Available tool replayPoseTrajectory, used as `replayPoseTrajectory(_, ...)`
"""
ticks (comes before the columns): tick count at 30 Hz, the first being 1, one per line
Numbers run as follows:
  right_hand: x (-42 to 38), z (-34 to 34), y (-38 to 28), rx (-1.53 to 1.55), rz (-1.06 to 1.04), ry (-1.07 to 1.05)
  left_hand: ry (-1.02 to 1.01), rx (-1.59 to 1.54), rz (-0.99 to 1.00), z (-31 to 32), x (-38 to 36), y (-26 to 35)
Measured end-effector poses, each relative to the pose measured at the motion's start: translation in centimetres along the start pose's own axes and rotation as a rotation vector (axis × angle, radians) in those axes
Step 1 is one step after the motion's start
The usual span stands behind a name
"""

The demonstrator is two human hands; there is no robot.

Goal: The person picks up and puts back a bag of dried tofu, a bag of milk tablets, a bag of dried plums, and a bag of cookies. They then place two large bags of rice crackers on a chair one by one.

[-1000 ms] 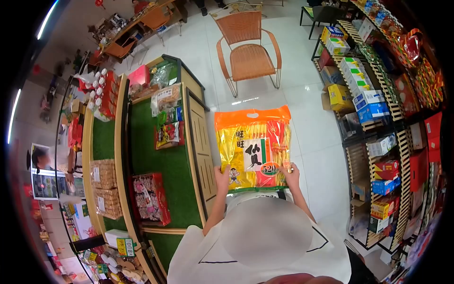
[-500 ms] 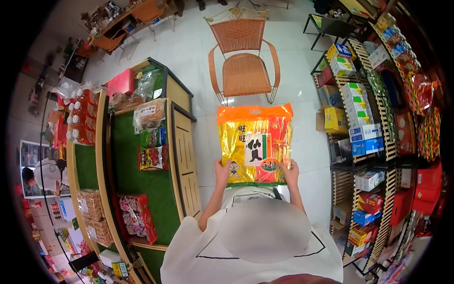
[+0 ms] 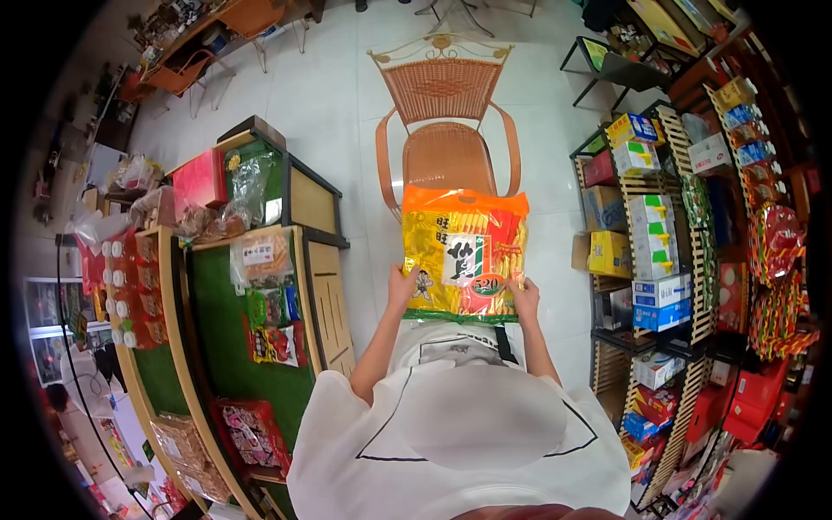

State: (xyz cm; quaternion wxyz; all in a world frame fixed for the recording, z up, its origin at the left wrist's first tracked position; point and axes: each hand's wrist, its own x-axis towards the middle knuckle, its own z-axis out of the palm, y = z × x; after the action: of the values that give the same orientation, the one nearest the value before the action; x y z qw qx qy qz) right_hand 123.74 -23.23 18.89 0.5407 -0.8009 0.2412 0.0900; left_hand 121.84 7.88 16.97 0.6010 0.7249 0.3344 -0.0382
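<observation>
A large, glossy bag of rice crackers [image 3: 464,260], yellow and red with an orange top band and "520" printed on it, is held upright in front of my body. Its left edge is gripped by my left hand [image 3: 400,288], thumb on the front face. On the opposite edge my right hand [image 3: 527,301] has its fingers closed around the lower part. Just beyond the bag stands a brown wicker armchair [image 3: 442,91], and the bag's top overlaps its seat in this view.
To the left, a green-lined wooden display stand [image 3: 221,347] carries packaged snacks and a red patterned package [image 3: 251,433]. Slatted shelves [image 3: 646,347] with several boxes line the right side. Pale floor tiles [image 3: 347,130] run between them. Another person [image 3: 82,381] is at the far left.
The armchair and the shelves sit lower in view, and the chair is nearer, its seat now partly covered by the bag. Both hands keep their hold on the bag.
</observation>
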Motion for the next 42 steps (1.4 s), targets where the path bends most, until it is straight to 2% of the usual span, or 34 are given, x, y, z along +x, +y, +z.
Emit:
replayPoseTrajectory(5,8.7,3.5,-3.1,-0.066,-0.002,-0.074,0.049,0.049,0.013,1.7,8.1,2.0)
replayPoseTrajectory(13,29.1,12.6,-4.9,-0.293,-0.046,-0.130,0.100,0.113,-0.062,8.5,25.8,2.5)
replayPoseTrajectory(14,31.4,14.0,-5.0,-0.319,-0.046,-0.138,0.108,0.055,-0.024,9.5,28.7,2.4)
replayPoseTrajectory(16,35.8,16.1,-5.6,-0.268,-0.130,-0.176,0.096,-0.047,0.018,11.3,32.6,1.4)
replayPoseTrajectory(19,42.5,19.8,-3.0,-0.240,-0.185,-0.245,0.003,-0.240,-0.128,13.1,38.0,-0.7)
replayPoseTrajectory(20,43.8,20.7,-1.5,-0.239,-0.189,-0.276,-0.040,-0.217,-0.093,13.6,39.3,-1.9)
replayPoseTrajectory(23,46.7,22.4,0.9,0.132,0.077,-0.369,-0.133,-0.119,-0.009,14.7,42.7,-6.2)
replayPoseTrajectory(25,48.1,22.9,4.3,0.163,0.137,-0.355,-0.131,-0.008,-0.010,15.2,43.3,-6.4)
replayPoseTrajectory(26,48.4,23.1,5.2,0.159,0.135,-0.350,-0.021,0.018,-0.152,15.8,43.0,-6.5)
replayPoseTrajectory(27,48.5,23.0,5.7,0.156,0.134,-0.345,-0.044,0.049,-0.136,16.1,42.3,-6.1)
replayPoseTrajectory(29,48.2,22.5,3.8,-0.166,0.144,-0.364,-0.086,0.112,-0.077,16.2,41.6,-3.9)
replayPoseTrajectory(30,47.9,22.3,2.8,-0.324,0.142,-0.368,-0.143,0.129,-0.109,16.1,41.0,-3.7)
replayPoseTrajectory(32,48.8,22.1,3.4,-0.362,0.080,-0.447,-0.256,0.159,-0.166,16.0,39.8,-3.5)
replayPoseTrajectory(33,49.2,22.0,3.9,-0.382,0.045,-0.487,-0.261,0.184,-0.180,15.8,38.8,-3.0)
replayPoseTrajectory(34,49.1,22.3,3.4,-0.526,0.006,-0.428,-0.262,0.207,-0.193,15.5,37.9,-2.5)
replayPoseTrajectory(37,48.8,23.5,-1.1,-0.649,0.054,-0.576,-0.200,0.187,-0.171,13.7,34.2,-0.3)
replayPoseTrajectory(38,47.1,23.9,-5.2,-0.654,-0.012,-0.644,-0.162,0.123,-0.183,12.8,32.7,0.7)
replayPoseTrajectory(41,45.9,27.2,-5.3,-0.552,-0.064,-0.760,-0.036,0.014,-0.163,9.2,27.9,1.0)
replayPoseTrajectory(42,45.3,28.5,-5.0,-0.604,-0.263,-0.748,-0.004,-0.048,-0.168,7.4,25.6,1.6)
